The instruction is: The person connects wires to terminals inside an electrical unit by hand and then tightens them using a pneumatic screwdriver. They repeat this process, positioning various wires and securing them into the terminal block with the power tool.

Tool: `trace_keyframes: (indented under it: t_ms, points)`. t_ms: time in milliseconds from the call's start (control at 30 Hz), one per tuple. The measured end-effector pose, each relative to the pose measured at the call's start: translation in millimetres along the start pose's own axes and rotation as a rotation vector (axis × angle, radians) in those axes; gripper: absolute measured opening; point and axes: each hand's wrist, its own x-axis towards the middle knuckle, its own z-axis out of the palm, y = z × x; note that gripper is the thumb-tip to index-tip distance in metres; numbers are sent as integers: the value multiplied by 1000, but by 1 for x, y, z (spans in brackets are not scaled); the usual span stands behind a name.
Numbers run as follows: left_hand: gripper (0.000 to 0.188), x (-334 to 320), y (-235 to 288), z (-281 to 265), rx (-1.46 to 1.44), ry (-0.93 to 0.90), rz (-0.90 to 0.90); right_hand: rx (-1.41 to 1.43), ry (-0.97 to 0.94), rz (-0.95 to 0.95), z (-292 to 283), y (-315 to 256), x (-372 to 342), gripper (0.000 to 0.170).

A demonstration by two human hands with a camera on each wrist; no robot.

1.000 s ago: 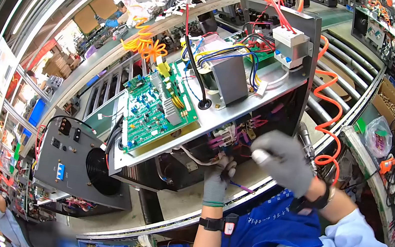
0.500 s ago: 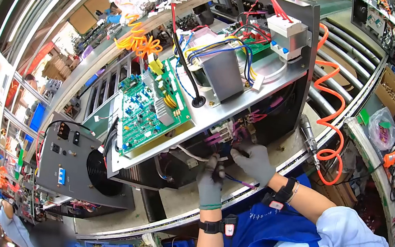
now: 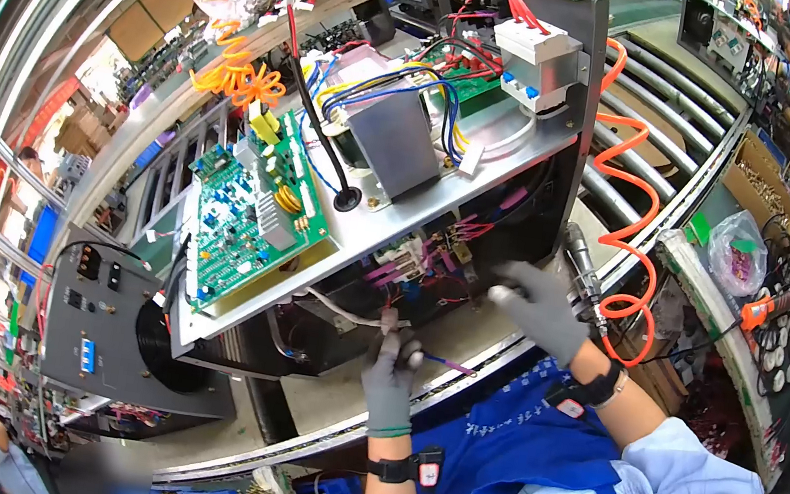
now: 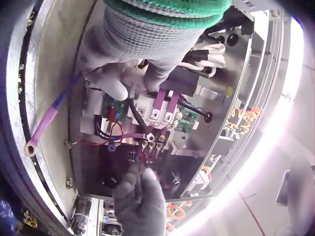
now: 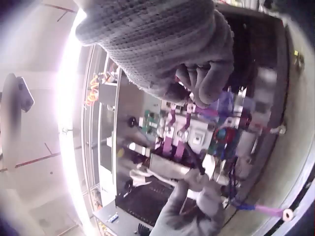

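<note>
My gloved left hand [image 3: 388, 393] pinches a white piece on a cable at the lower front of the opened machine. A black cable [image 5: 196, 160] runs into that grip in the right wrist view. My gloved right hand [image 3: 547, 314] is apart from it on the right, blurred, its fingers bent. Cannot tell whether those fingertips hold something small. Purple-sleeved terminals [image 4: 158, 105] and thin red wires lie between the hands in the left wrist view. A purple-sleeved lead [image 4: 47, 120] with a ring end sticks out beside the left hand.
A metal shelf bearing a green circuit board [image 3: 253, 217] and a grey transformer box [image 3: 395, 141] overhangs my hands. An air screwdriver [image 3: 584, 269] with a coiled orange hose [image 3: 642, 181] is close on the right. Another grey machine [image 3: 97, 316] stands at left.
My right hand came in close to the left hand by half a second ago, then drew back to the right. The left hand keeps its pinch. The head view has shifted.
</note>
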Motion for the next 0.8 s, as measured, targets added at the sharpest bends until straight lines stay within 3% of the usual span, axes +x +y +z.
trace_keyframes:
  t_ms: [33,67,133,200,300,333,433,600,700,800]
  points:
    - [35,-6,1,2,124,-13,81,-4,110,-56,-10,13,-5,36]
    - [35,-13,8,4,93,98,-92,-44,139,-49,-20,23,-10,32]
    - [35,-31,2,1,91,131,-120,-92,167,-43,-32,40,-18,29]
    - [32,-53,11,9,147,151,-182,-397,35,-147,-30,56,-25,25]
    - [32,-72,-11,-5,133,89,-108,-500,-56,-154,0,66,-24,28]
    - [31,-79,-10,-3,155,98,-120,-533,-128,-40,10,63,-21,32]
    - [32,-95,-12,-12,231,81,-121,-676,-189,6,38,53,-6,34]
    - [34,-111,-6,-10,349,140,-92,-654,-213,-35,59,80,3,34]
    - [32,-105,-6,1,430,114,-95,-478,-80,-111,50,69,-8,29]
    - [34,-80,-11,31,403,-33,-17,-503,-33,-145,38,56,-24,22]
